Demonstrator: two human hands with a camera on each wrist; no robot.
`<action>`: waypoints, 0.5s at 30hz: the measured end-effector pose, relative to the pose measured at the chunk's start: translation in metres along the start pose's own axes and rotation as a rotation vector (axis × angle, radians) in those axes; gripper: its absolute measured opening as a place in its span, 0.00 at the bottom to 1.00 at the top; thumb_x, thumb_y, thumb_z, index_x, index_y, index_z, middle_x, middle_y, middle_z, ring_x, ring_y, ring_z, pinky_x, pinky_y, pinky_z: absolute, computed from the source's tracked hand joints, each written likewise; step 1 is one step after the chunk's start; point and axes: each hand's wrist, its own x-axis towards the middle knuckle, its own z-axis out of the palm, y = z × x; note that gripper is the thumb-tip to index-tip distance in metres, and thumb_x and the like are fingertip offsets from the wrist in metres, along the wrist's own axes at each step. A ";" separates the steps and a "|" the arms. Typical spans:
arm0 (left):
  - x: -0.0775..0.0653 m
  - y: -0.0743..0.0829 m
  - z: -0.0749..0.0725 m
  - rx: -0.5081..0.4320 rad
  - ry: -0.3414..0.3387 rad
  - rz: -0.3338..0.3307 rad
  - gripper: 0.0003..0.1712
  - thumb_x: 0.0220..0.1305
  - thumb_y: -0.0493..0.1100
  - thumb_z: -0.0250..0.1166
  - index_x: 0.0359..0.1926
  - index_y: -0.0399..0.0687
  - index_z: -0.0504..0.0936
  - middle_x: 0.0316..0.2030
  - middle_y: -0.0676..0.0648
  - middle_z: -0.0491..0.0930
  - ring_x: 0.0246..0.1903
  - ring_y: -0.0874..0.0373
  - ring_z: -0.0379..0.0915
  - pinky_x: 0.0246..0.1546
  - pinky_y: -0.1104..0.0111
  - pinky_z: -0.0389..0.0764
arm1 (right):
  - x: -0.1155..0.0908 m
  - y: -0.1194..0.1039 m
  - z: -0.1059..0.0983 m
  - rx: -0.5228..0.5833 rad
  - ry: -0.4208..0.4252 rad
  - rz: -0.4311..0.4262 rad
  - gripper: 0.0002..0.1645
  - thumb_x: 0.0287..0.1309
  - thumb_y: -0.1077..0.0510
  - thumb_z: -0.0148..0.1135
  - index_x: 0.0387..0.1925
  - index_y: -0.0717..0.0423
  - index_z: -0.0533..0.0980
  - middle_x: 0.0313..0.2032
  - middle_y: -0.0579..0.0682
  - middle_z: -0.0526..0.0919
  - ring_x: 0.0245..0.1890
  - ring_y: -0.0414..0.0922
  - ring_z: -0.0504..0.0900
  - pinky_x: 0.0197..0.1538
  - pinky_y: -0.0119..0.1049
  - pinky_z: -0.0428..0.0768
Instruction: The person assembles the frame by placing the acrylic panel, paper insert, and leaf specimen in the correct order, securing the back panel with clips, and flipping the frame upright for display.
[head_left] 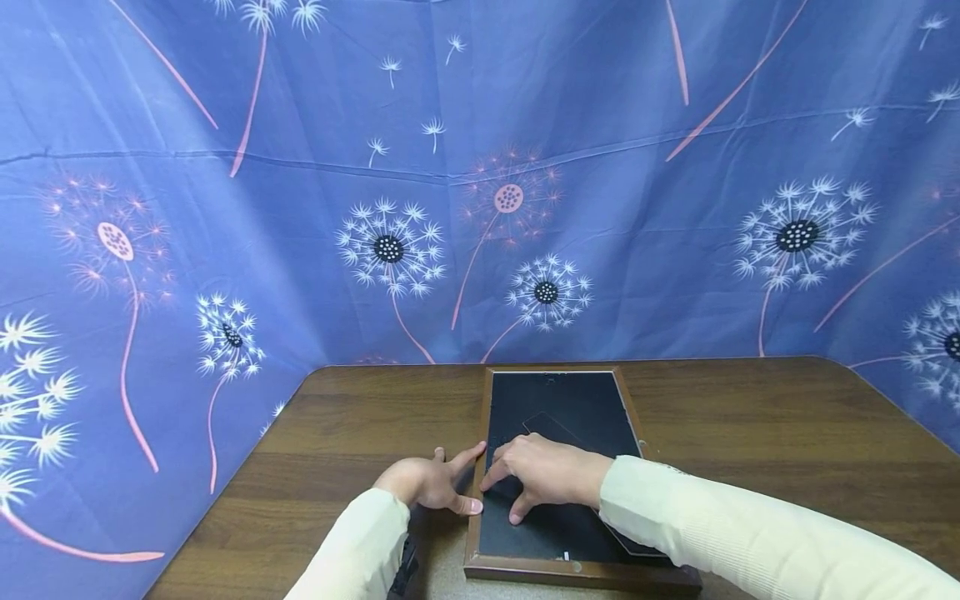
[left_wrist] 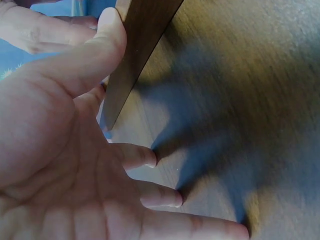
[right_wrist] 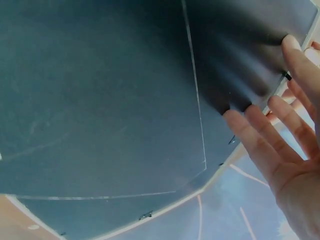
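Note:
A picture frame (head_left: 525,568) with a brown wooden rim lies face down on the table, its black backing board (head_left: 558,396) uppermost. A flat stand flap (right_wrist: 100,125) with pale edges lies against that board. My left hand (head_left: 435,483) is at the frame's left side, the thumb touching the rim. In the left wrist view its other fingers spread out, several fingertips touching the tabletop. My right hand (head_left: 547,469) reaches across from the right, its fingertips on the board near the left rim. In the right wrist view those fingers look loosely bent and grip nothing. Small dark metal tabs (right_wrist: 145,215) line the board's edge.
The brown wood-grain table (head_left: 360,408) carries the frame. Behind it and at both sides hangs a blue cloth (head_left: 637,208) with a dandelion print. A dark object (head_left: 405,568) shows beside my left sleeve, partly hidden.

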 end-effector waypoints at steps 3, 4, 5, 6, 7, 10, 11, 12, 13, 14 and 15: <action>0.001 -0.001 0.001 0.000 -0.002 -0.010 0.49 0.65 0.62 0.67 0.80 0.71 0.51 0.75 0.30 0.54 0.69 0.31 0.62 0.64 0.41 0.66 | 0.001 -0.001 0.001 -0.010 0.020 -0.008 0.28 0.45 0.49 0.82 0.52 0.44 0.87 0.47 0.43 0.87 0.50 0.39 0.83 0.56 0.48 0.80; 0.002 -0.002 0.001 0.005 0.000 -0.011 0.49 0.65 0.62 0.67 0.80 0.71 0.50 0.75 0.30 0.54 0.69 0.31 0.62 0.64 0.41 0.66 | 0.002 -0.001 0.001 -0.022 0.028 -0.014 0.28 0.45 0.49 0.82 0.52 0.44 0.87 0.47 0.42 0.88 0.49 0.39 0.83 0.57 0.49 0.80; 0.002 -0.002 0.001 0.005 0.000 -0.010 0.49 0.66 0.62 0.67 0.80 0.71 0.50 0.75 0.30 0.54 0.69 0.31 0.61 0.64 0.41 0.66 | 0.002 -0.001 0.001 -0.028 0.034 -0.019 0.28 0.45 0.48 0.82 0.51 0.45 0.87 0.46 0.41 0.88 0.49 0.39 0.83 0.57 0.49 0.80; 0.002 -0.002 0.001 0.005 -0.001 -0.010 0.49 0.66 0.62 0.67 0.80 0.71 0.50 0.75 0.30 0.54 0.69 0.31 0.61 0.64 0.41 0.66 | 0.003 -0.001 0.001 -0.031 0.039 -0.023 0.27 0.44 0.48 0.82 0.50 0.45 0.88 0.45 0.40 0.88 0.49 0.39 0.83 0.58 0.50 0.79; 0.002 -0.002 0.002 0.006 0.000 -0.012 0.49 0.65 0.63 0.67 0.80 0.71 0.50 0.75 0.30 0.54 0.69 0.31 0.61 0.64 0.41 0.66 | 0.004 -0.002 0.001 -0.031 0.042 -0.025 0.27 0.44 0.47 0.82 0.49 0.46 0.88 0.44 0.39 0.89 0.49 0.39 0.83 0.57 0.49 0.80; 0.002 -0.003 0.002 0.006 0.000 -0.013 0.50 0.65 0.63 0.66 0.80 0.72 0.50 0.76 0.31 0.53 0.69 0.32 0.61 0.64 0.42 0.67 | 0.005 -0.002 0.002 -0.030 0.048 -0.027 0.26 0.43 0.46 0.82 0.47 0.47 0.89 0.43 0.39 0.89 0.47 0.37 0.84 0.54 0.42 0.82; 0.002 -0.002 0.002 0.003 -0.001 -0.013 0.50 0.65 0.63 0.67 0.80 0.72 0.50 0.76 0.31 0.54 0.69 0.32 0.61 0.64 0.42 0.67 | 0.005 -0.002 0.002 -0.023 0.050 -0.026 0.25 0.43 0.46 0.82 0.46 0.48 0.89 0.42 0.39 0.90 0.46 0.37 0.85 0.52 0.39 0.82; 0.002 -0.002 0.002 0.004 -0.001 -0.014 0.50 0.65 0.63 0.67 0.80 0.72 0.50 0.76 0.31 0.53 0.69 0.32 0.61 0.64 0.42 0.67 | 0.006 -0.002 0.002 -0.019 0.051 -0.024 0.25 0.43 0.46 0.82 0.46 0.48 0.89 0.42 0.39 0.90 0.45 0.36 0.85 0.51 0.37 0.83; 0.002 -0.002 0.002 0.005 -0.002 -0.013 0.50 0.65 0.63 0.67 0.80 0.72 0.50 0.76 0.30 0.53 0.70 0.32 0.61 0.64 0.42 0.67 | 0.006 -0.003 0.002 -0.018 0.054 -0.024 0.25 0.43 0.46 0.82 0.45 0.48 0.89 0.41 0.40 0.90 0.44 0.36 0.86 0.49 0.34 0.83; 0.002 -0.002 0.002 0.005 -0.002 -0.012 0.50 0.65 0.63 0.67 0.80 0.71 0.50 0.75 0.30 0.53 0.70 0.31 0.60 0.64 0.43 0.67 | 0.006 -0.003 0.002 -0.021 0.059 -0.021 0.25 0.42 0.46 0.83 0.44 0.49 0.90 0.40 0.40 0.90 0.43 0.36 0.86 0.47 0.33 0.83; 0.002 -0.001 0.001 0.006 -0.008 -0.014 0.50 0.65 0.63 0.67 0.80 0.72 0.49 0.76 0.30 0.53 0.70 0.32 0.60 0.65 0.43 0.67 | 0.006 -0.004 0.002 -0.023 0.064 -0.019 0.25 0.42 0.45 0.83 0.44 0.49 0.90 0.40 0.40 0.90 0.43 0.36 0.86 0.47 0.32 0.83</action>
